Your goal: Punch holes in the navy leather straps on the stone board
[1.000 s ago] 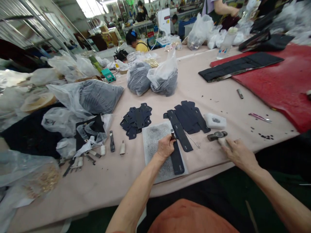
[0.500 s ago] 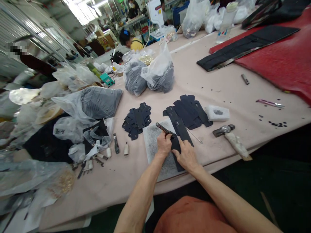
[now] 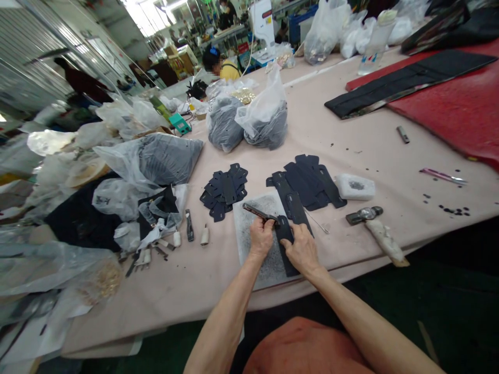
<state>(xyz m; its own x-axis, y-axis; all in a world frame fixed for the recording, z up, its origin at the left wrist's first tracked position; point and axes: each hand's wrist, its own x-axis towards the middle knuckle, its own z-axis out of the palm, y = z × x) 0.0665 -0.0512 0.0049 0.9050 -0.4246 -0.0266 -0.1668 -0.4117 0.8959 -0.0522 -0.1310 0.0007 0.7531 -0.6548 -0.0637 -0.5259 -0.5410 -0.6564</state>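
Note:
My left hand [image 3: 261, 236] is closed round a dark metal rod, which looks like a hole punch [image 3: 255, 210]. The rod tilts far over to the left, its lower end close to the top of a dark strip [image 3: 287, 254]. That strip has a slot near its upper end and lies on a speckled white board [image 3: 242, 231]. On the strip's right edge rests my right hand [image 3: 303, 249], thumb on top and fingers curled at the side, gripping it. Just beyond, more dark strips [image 3: 307, 184] lie in an overlapping pile. Left of these is a stack of slotted dark pieces [image 3: 228, 188].
A hammer [image 3: 384, 241] lies to the right, below a white block [image 3: 355, 187]. Small tools [image 3: 189, 226] lie at the left, among plastic bags [image 3: 167, 158]. A pen [image 3: 442, 175] and black scraps are at the far right. A person in yellow [image 3: 230, 71] sits beyond the table.
The view has shifted slightly, moving things rightward. The rod in my left hand leans further left, and more of the strip's upper end shows. My right hand stays on the strip.

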